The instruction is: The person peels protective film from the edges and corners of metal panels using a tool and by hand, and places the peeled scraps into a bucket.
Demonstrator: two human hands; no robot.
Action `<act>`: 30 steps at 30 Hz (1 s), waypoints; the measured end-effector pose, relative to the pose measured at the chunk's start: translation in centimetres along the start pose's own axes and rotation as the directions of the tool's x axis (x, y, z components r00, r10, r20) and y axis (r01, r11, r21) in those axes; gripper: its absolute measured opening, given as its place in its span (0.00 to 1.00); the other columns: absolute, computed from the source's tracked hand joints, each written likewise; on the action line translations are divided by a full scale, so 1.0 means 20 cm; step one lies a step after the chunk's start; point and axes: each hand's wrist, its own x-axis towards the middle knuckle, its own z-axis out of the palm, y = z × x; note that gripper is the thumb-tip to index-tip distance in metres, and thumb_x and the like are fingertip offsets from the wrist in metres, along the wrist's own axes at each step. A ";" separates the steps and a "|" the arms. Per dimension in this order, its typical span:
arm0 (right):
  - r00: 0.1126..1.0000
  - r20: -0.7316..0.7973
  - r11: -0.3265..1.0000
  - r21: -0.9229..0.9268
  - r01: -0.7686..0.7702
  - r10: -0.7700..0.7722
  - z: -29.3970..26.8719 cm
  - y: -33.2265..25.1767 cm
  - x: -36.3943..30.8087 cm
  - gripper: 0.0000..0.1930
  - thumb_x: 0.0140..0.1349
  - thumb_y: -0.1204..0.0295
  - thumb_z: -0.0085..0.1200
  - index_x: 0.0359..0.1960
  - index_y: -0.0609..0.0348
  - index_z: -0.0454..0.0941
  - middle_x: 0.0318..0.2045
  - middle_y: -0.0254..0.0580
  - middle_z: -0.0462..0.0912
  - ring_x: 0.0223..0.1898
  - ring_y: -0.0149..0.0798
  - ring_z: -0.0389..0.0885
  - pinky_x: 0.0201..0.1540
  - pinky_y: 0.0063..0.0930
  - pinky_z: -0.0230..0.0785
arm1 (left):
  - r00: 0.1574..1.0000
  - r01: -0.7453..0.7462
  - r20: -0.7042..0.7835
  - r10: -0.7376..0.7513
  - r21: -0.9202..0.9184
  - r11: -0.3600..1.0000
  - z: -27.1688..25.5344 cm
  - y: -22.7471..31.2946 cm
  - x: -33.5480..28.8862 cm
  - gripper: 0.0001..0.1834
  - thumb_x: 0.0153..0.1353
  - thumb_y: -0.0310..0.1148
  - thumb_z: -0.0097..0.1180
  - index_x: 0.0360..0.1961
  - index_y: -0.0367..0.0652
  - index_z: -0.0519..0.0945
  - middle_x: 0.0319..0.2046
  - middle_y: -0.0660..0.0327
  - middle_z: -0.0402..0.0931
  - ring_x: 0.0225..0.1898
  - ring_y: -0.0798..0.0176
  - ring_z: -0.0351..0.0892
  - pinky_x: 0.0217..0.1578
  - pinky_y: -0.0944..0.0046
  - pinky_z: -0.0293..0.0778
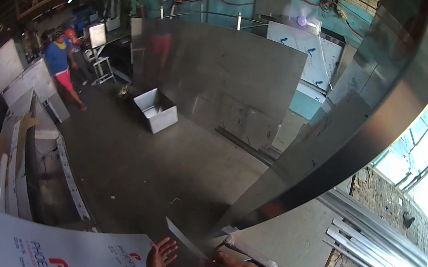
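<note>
My left hand [162,256] is raised at the bottom middle with its fingers spread, holding nothing. It is beside the printed film of a white-faced sheet [84,253]. Just to the right, my right hand [225,262] has its fingers closed around the near end of a thin, flat metal strip [183,235], which slants up and left toward the left hand. The far end of the strip comes to a point. A tall stainless sheet panel [334,132] with a folded edge rises past my right hand.
A worn wooden table [387,190] at the right bears several metal channels [371,250]. An open steel box [162,118] stands on the floor. Behind it leans a wide metal sheet [218,77]. Two people [61,61] are at the far left, near stacked sheet offcuts [33,84].
</note>
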 end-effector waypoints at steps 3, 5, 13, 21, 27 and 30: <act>0.982 -0.143 0.973 0.213 -0.089 0.121 0.01 -0.18 0.16 0.20 0.78 0.59 0.48 0.55 0.65 0.79 0.47 0.50 0.84 0.51 0.41 0.83 0.55 0.36 0.74 | 0.989 -0.095 0.115 0.095 -0.012 0.995 -0.02 0.12 0.08 0.51 0.68 0.74 0.39 0.70 0.36 0.66 0.65 0.48 0.73 0.67 0.54 0.71 0.63 0.51 0.68; 0.957 -0.222 0.979 -0.117 0.164 -0.187 -0.08 -0.40 0.19 0.22 0.77 0.56 0.48 0.56 0.65 0.78 0.49 0.55 0.83 0.51 0.46 0.83 0.53 0.40 0.75 | 0.977 -0.102 0.192 0.097 0.017 0.995 0.03 0.22 0.17 0.52 0.66 0.75 0.40 0.70 0.35 0.66 0.64 0.48 0.73 0.67 0.54 0.71 0.62 0.51 0.69; 0.816 -0.484 0.943 -0.253 0.216 -0.317 -0.20 -0.48 0.51 0.24 0.76 0.54 0.49 0.55 0.66 0.78 0.47 0.64 0.82 0.47 0.62 0.82 0.48 0.49 0.76 | 0.765 -0.225 0.602 0.229 -0.084 0.971 0.33 0.69 0.70 0.40 0.66 0.62 0.58 0.58 0.31 0.75 0.57 0.45 0.77 0.60 0.51 0.77 0.64 0.51 0.72; 0.358 -0.910 0.890 -0.327 -0.317 -0.207 -0.18 -0.70 0.45 0.28 0.71 0.50 0.55 0.62 0.61 0.74 0.40 0.57 0.84 0.42 0.60 0.84 0.46 0.48 0.79 | 0.470 -0.372 0.870 0.152 0.039 0.927 0.71 1.09 1.04 0.27 0.74 0.52 0.53 0.38 0.31 0.78 0.44 0.46 0.81 0.48 0.49 0.81 0.57 0.50 0.72; 0.049 -0.992 0.955 -0.122 -0.271 -0.113 0.07 -0.74 0.23 0.15 0.68 0.64 0.61 0.47 0.63 0.82 0.37 0.51 0.83 0.35 0.50 0.85 0.39 0.40 0.78 | 0.316 -0.462 0.919 0.238 -0.070 0.884 0.79 1.32 1.18 0.25 0.77 0.48 0.46 0.40 0.31 0.76 0.37 0.46 0.79 0.40 0.51 0.82 0.48 0.50 0.79; -0.191 -0.980 0.977 0.094 -0.191 0.056 0.20 -0.48 0.22 0.13 0.69 0.65 0.61 0.46 0.63 0.83 0.34 0.48 0.85 0.33 0.41 0.85 0.38 0.35 0.77 | 0.305 -0.497 0.921 0.244 -0.065 0.866 0.75 1.25 1.20 0.25 0.78 0.47 0.46 0.38 0.31 0.76 0.34 0.48 0.79 0.36 0.54 0.83 0.44 0.54 0.80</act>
